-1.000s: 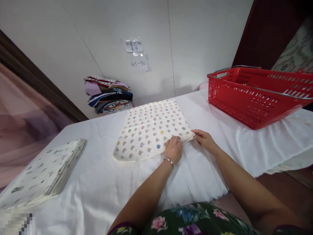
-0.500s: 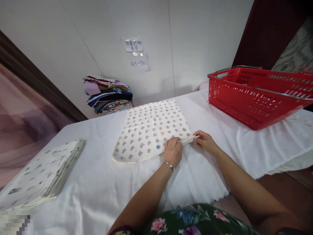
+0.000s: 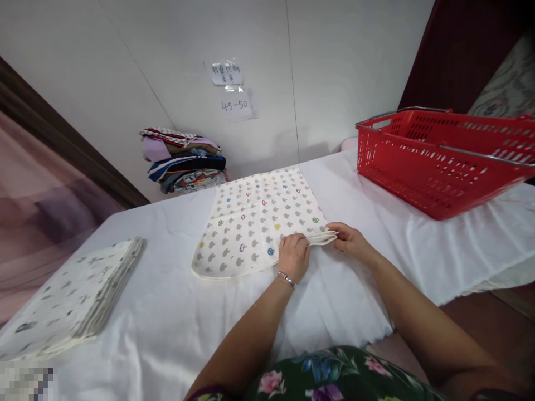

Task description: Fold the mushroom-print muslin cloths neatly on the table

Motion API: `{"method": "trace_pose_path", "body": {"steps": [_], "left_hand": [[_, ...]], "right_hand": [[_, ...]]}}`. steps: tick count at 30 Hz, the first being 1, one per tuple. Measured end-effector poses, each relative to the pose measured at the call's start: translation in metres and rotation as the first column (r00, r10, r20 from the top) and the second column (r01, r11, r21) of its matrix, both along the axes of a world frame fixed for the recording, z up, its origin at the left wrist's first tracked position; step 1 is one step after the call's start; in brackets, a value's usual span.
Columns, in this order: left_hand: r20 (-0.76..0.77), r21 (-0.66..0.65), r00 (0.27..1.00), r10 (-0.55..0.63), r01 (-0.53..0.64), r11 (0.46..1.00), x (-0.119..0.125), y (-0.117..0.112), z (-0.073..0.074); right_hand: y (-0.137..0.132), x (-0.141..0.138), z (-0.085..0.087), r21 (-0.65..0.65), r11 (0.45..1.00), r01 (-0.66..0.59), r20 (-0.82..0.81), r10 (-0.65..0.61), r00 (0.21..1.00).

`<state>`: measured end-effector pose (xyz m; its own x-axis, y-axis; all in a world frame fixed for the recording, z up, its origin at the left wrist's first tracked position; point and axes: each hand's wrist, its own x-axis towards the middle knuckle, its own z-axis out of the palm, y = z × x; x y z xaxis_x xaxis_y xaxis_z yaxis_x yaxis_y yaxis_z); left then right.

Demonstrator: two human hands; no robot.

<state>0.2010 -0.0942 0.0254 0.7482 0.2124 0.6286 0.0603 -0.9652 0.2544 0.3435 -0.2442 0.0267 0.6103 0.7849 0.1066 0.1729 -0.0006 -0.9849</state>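
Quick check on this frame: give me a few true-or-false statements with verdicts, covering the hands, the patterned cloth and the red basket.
1. The left hand and right hand both grip the near right corner of the mushroom-print cloth. True.
2. The red basket stands on that cloth. False: it stands apart from it, at the right of the white-covered table.
3. A stack of folded cloths lies at the table's left. True.
4. The left wrist is bare. False: it wears a bracelet.

mushroom-print cloth (image 3: 259, 223) — flat, corner pinched
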Motion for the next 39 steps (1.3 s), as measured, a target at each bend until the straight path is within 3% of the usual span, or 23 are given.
{"method": "trace_pose_path", "body": {"steps": [8,19,39], "left_hand": [[0.012,-0.044,0.999,0.036,-0.035,0.998,0.0030,0.0019,-0.0018],[0.012,-0.057,1.000,0.008,-0.007,0.998,0.0030,0.0025,-0.0026],[-0.091,0.120,0.995,-0.042,0.053,0.991,0.0038,0.0036,-0.0061]], "right_hand": [[0.0000,-0.0001,0.0044,0.083,0.996,-0.010,0.107,0.001,0.994],[-0.0006,0.0032,0.0011,0.032,0.999,-0.020,0.151,0.015,0.988],[0.0007,0.0048,0.0006,-0.023,0.999,0.031,0.157,-0.027,0.987]]}}
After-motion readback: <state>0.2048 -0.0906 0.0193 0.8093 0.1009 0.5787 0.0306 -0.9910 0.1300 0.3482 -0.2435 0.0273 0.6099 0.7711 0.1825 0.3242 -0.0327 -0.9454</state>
